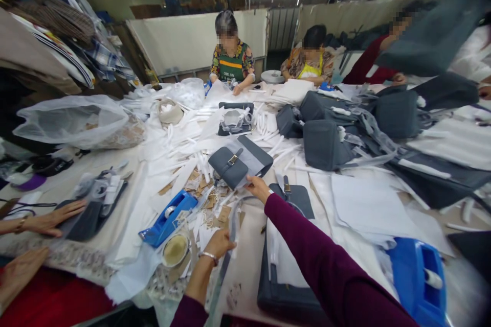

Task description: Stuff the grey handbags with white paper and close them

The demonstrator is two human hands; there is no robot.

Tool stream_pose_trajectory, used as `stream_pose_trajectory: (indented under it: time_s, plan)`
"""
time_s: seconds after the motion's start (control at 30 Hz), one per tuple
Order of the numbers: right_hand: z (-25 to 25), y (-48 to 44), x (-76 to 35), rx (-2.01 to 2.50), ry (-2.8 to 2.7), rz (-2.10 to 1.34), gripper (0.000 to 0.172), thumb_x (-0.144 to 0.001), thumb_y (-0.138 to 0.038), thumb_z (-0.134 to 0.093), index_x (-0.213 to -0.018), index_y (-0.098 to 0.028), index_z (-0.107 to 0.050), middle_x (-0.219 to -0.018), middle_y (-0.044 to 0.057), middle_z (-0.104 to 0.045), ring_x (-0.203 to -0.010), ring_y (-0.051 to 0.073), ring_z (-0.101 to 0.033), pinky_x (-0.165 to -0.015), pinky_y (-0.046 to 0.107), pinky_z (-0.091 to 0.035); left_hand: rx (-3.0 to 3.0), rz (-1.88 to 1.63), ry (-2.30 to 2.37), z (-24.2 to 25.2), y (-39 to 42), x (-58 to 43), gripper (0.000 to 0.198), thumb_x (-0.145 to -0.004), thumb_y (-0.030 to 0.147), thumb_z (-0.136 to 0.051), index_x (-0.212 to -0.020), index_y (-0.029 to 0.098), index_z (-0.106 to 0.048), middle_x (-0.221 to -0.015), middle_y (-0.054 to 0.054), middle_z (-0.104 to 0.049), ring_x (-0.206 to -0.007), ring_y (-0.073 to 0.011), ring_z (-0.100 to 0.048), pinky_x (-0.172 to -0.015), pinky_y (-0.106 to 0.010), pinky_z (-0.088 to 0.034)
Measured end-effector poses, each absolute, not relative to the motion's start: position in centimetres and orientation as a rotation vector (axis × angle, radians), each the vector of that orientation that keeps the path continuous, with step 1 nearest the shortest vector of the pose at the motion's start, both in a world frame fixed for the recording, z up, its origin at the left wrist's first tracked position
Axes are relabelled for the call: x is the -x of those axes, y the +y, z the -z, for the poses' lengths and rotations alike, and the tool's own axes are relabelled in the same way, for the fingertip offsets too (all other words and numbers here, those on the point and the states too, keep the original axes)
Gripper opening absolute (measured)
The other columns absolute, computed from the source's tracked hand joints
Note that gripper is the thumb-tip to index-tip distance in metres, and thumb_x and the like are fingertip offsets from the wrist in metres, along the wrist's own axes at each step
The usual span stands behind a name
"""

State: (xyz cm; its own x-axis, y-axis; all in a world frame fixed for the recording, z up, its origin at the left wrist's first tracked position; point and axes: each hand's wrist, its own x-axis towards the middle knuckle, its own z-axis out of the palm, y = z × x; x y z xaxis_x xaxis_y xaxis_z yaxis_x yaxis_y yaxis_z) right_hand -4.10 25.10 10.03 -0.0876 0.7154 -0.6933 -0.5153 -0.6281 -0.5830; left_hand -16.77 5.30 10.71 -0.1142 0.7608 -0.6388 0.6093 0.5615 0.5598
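My right hand (259,188) reaches forward, thumb and fingers closed on the near edge of a small dark grey handbag (229,164) with a buckled flap. Pale wrapping lies against part of this bag. My left hand (219,244), nearer to me, is closed on a long grey strap (233,217) that looks covered in clear film. The strap runs down toward the table's front edge. Beneath my right forearm lies a larger dark bag (264,286) with white padding sheets on it. A separate buckled flap piece (301,198) shows just beyond.
Left of my hands are a blue tape dispenser (169,217), a round tub (175,249) and brown tags (224,213). Another blue dispenser (418,278) stands at right. Dark bags (324,143) are piled at back right. A co-worker's hand (57,218) rests at left; people sit opposite.
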Motion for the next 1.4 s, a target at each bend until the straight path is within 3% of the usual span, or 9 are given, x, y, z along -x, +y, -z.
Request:
stream_pose_trajectory:
  time_s: [0.13,0.27,0.37,0.67,0.87,0.97,1.13,1.27,1.4]
  plan:
    - [-11.3,21.2,-0.1,1.276,-0.331,-1.843,0.019,-0.068,-0.001,-0.062,-0.079,-0.015,-0.057,-0.057,-0.005,-0.059,-0.058,0.010,-0.058,-0.062,0.023,-0.049,-0.917,-0.494,1.616,-13.5,2.8,17.4,0.020,-0.063,0.032,-0.064,-0.069,0.018,-0.050,-0.057,0.006,-0.049,-0.053,-0.0113,-0.048,-0.051,-0.022,-0.035]
    - [-12.9,13.3,-4.3,1.112,-0.582,-2.040,0.021,-0.062,-0.008,-0.071,-0.082,-0.009,-0.065,-0.077,0.010,-0.069,-0.071,0.019,-0.066,-0.071,0.032,-0.051,-0.702,-0.791,1.459,-17.1,1.6,17.1,0.039,-0.056,0.047,-0.072,-0.076,0.018,-0.055,-0.070,0.001,-0.060,-0.068,-0.0164,-0.059,-0.066,-0.028,-0.045]
    - [-13.7,7.2,-6.0,1.022,-0.790,-2.191,0.027,-0.064,-0.020,-0.074,-0.087,-0.008,-0.067,-0.084,0.012,-0.070,-0.075,0.021,-0.067,-0.071,0.033,-0.050,-0.703,-0.900,1.503,-19.9,1.3,16.4,0.042,-0.055,0.047,-0.076,-0.077,0.017,-0.055,-0.072,0.001,-0.063,-0.074,-0.0181,-0.061,-0.073,-0.029,-0.047]
    - [-18.4,1.4,-6.6,0.935,-0.789,-2.173,0.032,-0.064,-0.030,-0.074,-0.090,-0.012,-0.069,-0.089,0.009,-0.069,-0.077,0.016,-0.063,-0.072,0.030,-0.045,-0.862,-0.914,1.528,-26.7,-0.3,14.6,0.033,-0.070,0.038,-0.072,-0.089,0.020,-0.051,-0.071,0.006,-0.058,-0.068,-0.0115,-0.056,-0.064,-0.020,-0.043]
    - [-20.5,0.6,-6.3,0.734,-0.426,-2.224,0.037,-0.070,-0.037,-0.074,-0.093,-0.011,-0.063,-0.085,0.009,-0.069,-0.073,0.016,-0.065,-0.072,0.029,-0.046,-1.130,-0.761,1.470,-30.7,-3.1,12.1,0.026,-0.077,0.038,-0.064,-0.091,0.021,-0.051,-0.084,0.001,-0.058,-0.084,-0.0158,-0.055,-0.076,-0.024,-0.044]
    - [-19.9,0.3,-7.1,0.703,-0.136,-2.270,0.034,-0.077,-0.042,-0.067,-0.091,-0.012,-0.060,-0.080,0.008,-0.068,-0.070,0.016,-0.066,-0.070,0.029,-0.048,-1.413,-0.533,1.460,-31.8,-5.0,10.6,0.019,-0.081,0.038,-0.057,-0.089,0.021,-0.053,-0.084,0.000,-0.057,-0.081,-0.0170,-0.053,-0.075,-0.025,-0.042]
    - [-18.6,-1.0,-9.6,0.772,0.045,-2.280,0.030,-0.083,-0.041,-0.060,-0.092,-0.012,-0.059,-0.094,0.014,-0.069,-0.088,0.020,-0.067,-0.080,0.032,-0.050,-1.758,-0.070,1.264,-32.3,-7.7,8.3,0.006,-0.081,0.028,-0.052,-0.084,0.024,-0.053,-0.089,-0.001,-0.060,-0.081,-0.0176,-0.052,-0.074,-0.024,-0.040]
    - [-17.4,-1.5,-10.5,0.890,0.073,-2.255,0.023,-0.083,-0.030,-0.062,-0.094,-0.011,-0.060,-0.098,0.014,-0.070,-0.090,0.020,-0.067,-0.083,0.032,-0.051,-1.800,0.048,1.133,-31.4,-8.6,7.3,0.017,-0.075,0.019,-0.051,-0.090,0.026,-0.053,-0.098,-0.001,-0.062,-0.086,-0.0185,-0.053,-0.076,-0.024,-0.040]
    - [-16.4,-0.7,-10.5,0.984,0.020,-2.205,0.012,-0.079,-0.019,-0.062,-0.087,-0.011,-0.059,-0.088,0.012,-0.071,-0.074,0.018,-0.068,-0.073,0.031,-0.053,-1.773,0.017,1.165,-30.2,-8.9,6.9,0.028,-0.070,0.013,-0.050,-0.094,0.027,-0.052,-0.103,-0.001,-0.062,-0.092,-0.0195,-0.055,-0.081,-0.025,-0.040]
